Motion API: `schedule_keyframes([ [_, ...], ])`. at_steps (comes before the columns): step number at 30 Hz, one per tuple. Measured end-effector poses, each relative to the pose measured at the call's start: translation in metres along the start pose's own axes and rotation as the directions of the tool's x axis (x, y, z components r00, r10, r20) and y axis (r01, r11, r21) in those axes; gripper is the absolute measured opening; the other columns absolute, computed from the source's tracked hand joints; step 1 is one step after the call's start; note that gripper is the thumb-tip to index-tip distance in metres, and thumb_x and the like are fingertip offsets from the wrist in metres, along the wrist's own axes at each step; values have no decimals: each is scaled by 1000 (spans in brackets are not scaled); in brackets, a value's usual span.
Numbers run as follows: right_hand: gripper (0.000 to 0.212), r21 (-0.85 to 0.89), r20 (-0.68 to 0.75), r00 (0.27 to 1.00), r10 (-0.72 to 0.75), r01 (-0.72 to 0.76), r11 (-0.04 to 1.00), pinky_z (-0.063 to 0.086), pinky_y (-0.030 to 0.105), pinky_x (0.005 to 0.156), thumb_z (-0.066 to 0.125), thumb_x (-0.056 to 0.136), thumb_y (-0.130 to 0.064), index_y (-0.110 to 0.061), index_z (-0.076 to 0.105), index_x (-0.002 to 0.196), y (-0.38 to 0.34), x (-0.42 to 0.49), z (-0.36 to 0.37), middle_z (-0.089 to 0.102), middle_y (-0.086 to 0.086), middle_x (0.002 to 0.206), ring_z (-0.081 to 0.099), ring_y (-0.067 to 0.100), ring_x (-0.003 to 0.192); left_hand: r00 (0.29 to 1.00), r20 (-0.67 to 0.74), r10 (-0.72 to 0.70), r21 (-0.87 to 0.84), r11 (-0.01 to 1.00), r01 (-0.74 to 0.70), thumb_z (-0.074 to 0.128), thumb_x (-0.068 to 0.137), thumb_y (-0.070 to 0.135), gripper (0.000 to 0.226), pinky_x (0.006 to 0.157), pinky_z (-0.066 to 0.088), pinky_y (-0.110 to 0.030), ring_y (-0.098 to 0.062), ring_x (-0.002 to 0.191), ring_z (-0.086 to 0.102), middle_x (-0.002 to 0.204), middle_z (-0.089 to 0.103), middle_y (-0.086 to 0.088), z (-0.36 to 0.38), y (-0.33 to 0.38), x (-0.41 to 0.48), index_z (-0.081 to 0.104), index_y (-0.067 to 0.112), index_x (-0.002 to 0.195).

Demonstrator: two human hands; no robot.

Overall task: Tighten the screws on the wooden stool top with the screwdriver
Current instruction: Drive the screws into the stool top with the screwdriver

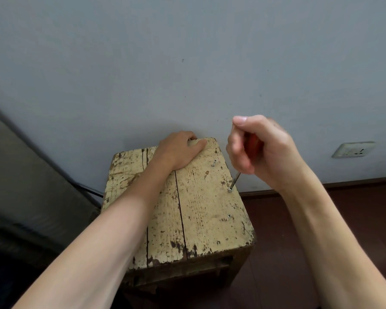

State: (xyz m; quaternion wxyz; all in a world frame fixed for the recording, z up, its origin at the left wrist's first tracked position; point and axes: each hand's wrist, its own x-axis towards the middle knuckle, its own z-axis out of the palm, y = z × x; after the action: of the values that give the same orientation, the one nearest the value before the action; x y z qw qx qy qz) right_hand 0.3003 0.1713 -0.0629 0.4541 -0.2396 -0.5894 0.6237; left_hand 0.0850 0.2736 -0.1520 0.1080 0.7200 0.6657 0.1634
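Observation:
A worn wooden stool top (201, 210) with chipped cream paint stands against the wall. My left hand (178, 150) lies on its far edge, fingers curled over the back rim. My right hand (259, 150) grips the red handle of a screwdriver (253, 142); its thin metal shaft slants down to a screw (229, 190) near the stool's right edge. A second screw (228, 216) sits flush nearer to me on the same edge. A third screw (214, 163) stands raised and tilted near the far right corner.
A pale grey wall (187, 63) rises right behind the stool, with a white socket (352, 149) low on the right. Dark red-brown floor (288, 253) lies to the right. A grey slanted surface (20, 175) and a dark cable (87, 188) are on the left.

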Motion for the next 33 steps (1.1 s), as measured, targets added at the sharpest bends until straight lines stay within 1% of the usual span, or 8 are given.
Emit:
schedule_keyframes([
  [3,49,71,-79,997,-12,18,997,19,21,42,47,95,-24,-19,35,48,1,1,4,29,-4,38,21,13,37,1000,-15,1,6,1000,-1,43,90,75,55,79,44,-34,-19,103,63,114,71,10,1,-1,2,69,34,116],
  [6,51,105,-269,963,-10,39,994,12,22,43,50,96,-23,-23,30,49,2,4,15,22,-6,43,15,12,40,1000,-14,-7,12,1000,7,43,89,76,57,78,42,-33,-18,104,64,115,71,10,3,-2,3,69,35,118],
  [11,48,12,-686,717,-123,179,984,15,22,45,49,101,-20,-21,17,64,13,4,38,17,-4,53,15,12,46,1000,2,-11,-4,1000,11,41,88,77,60,89,50,-38,-19,108,64,119,70,10,4,-2,2,68,34,121],
  [18,11,-26,-458,883,-102,102,994,20,35,54,55,85,-22,-16,61,78,7,6,16,48,1,55,39,18,49,1000,-11,-12,3,1000,12,42,88,78,60,85,48,-37,-19,105,63,117,70,9,3,-1,2,69,34,119],
  [20,16,13,-292,950,-113,123,992,22,44,61,53,86,-17,-18,68,83,6,4,8,58,3,60,48,21,57,1000,-15,-5,5,1000,5,38,85,80,64,79,45,-35,-18,100,62,115,70,9,2,-1,1,69,33,117],
  [24,46,64,41,998,-54,51,997,31,24,47,41,94,-21,-19,70,59,3,0,2,50,4,41,38,18,37,1000,-4,4,1,1000,-4,37,85,79,66,80,46,-36,-21,104,64,117,70,7,0,0,0,69,33,120],
  [29,50,102,-49,999,-19,24,994,13,23,42,40,93,-23,-21,39,43,2,1,9,25,-4,37,20,11,36,1000,-7,1,6,1000,-1,41,90,76,58,82,46,-35,-19,105,64,116,71,10,2,-1,2,69,33,118],
  [33,43,149,-417,908,-27,98,984,11,22,42,45,87,-26,-23,29,48,5,2,24,20,-5,44,14,12,40,1000,-17,-1,13,1000,2,42,90,76,59,85,47,-35,-19,108,64,119,71,10,3,-2,2,69,33,120],
])
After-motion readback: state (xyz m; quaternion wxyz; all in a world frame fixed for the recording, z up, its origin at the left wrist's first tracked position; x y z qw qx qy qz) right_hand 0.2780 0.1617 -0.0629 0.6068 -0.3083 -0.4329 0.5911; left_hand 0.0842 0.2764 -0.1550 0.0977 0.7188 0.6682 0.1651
